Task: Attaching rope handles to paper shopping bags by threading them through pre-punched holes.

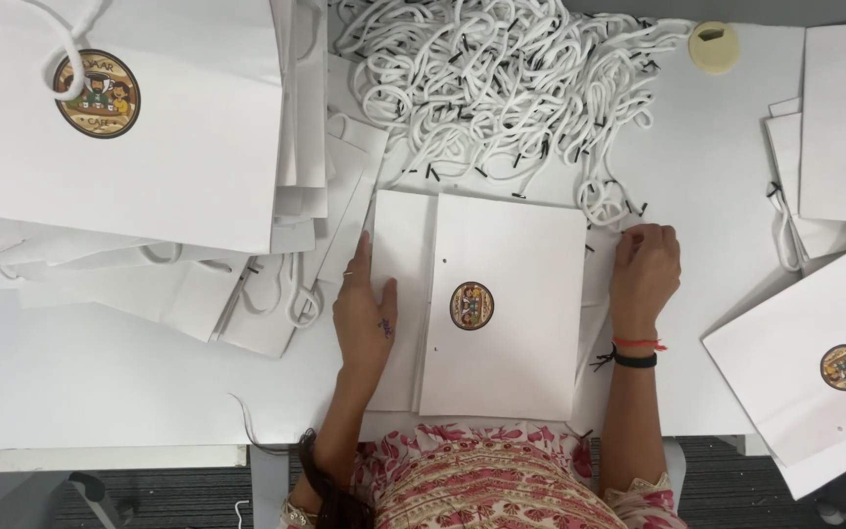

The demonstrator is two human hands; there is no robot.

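Resting flat, left hand (364, 315) presses white paper bag (501, 304); right hand (645, 266) fingers cord handles (501, 78).

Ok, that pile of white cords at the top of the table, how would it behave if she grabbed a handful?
The pile of white cords looks limp and tangled, so a handful would probably droop and drag neighbouring loops along. The thin strands likely weigh little. Their black tips may snag each other. The right hand rests at the pile's edge; the left hand lies flat on the white paper bag.
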